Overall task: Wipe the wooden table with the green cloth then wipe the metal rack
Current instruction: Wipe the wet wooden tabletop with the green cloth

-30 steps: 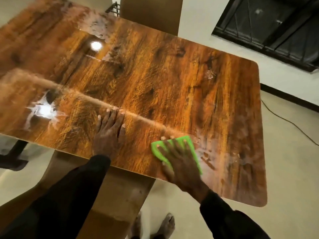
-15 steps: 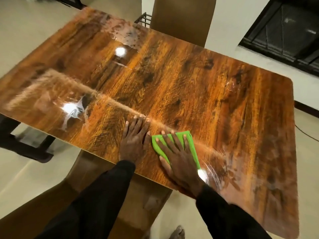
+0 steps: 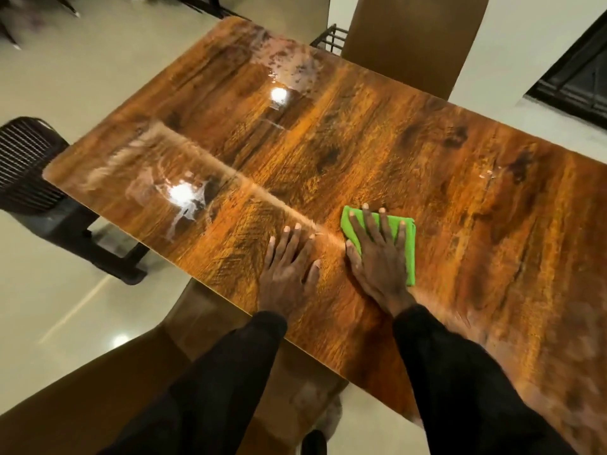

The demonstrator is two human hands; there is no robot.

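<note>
My right grip (image 3: 377,257), flat on the green cloth (image 3: 405,244), has swept toward one o'clock; left grip (image 3: 289,274) stays open, bracing the surface (image 3: 361,152); far smears remain.

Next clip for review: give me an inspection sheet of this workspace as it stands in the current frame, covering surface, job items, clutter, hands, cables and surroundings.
Surface: wooden table, glossy, with wet smears at the far end and left part, and two lamp glares.
Job's things: green cloth, folded, flat on the table under the right hand; part of a metal rack shows past the far edge.
Clutter: nothing seen on the tabletop.
Hands: left hand flat on bare wood, fingers spread; right hand pressed open on the cloth.
Cables: nothing seen.
Surroundings: brown chair at the far side, dark slatted chair at left, pale floor, dark window grille at upper right.
</note>
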